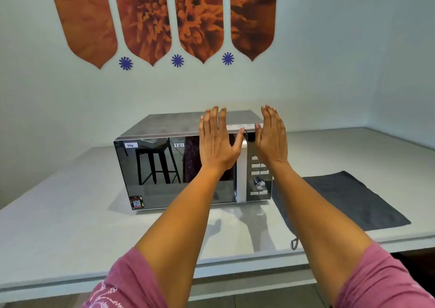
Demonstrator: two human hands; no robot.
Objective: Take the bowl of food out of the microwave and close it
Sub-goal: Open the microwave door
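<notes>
Hands (217, 140) (273, 138) spread before shut microwave (164, 173) door.

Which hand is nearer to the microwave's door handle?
Left. The left hand has its thumb over the handle top; the right hand is raised before the control panel, right of it.

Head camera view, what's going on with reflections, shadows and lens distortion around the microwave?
In the head view, the microwave door acts as a mirror, reflecting a black stool and hiding the inside; soft shadows of the open left hand and right hand fall on the counter in front; the wide lens bends the counter edges and the wall; the grey cloth shows no glare.
</notes>
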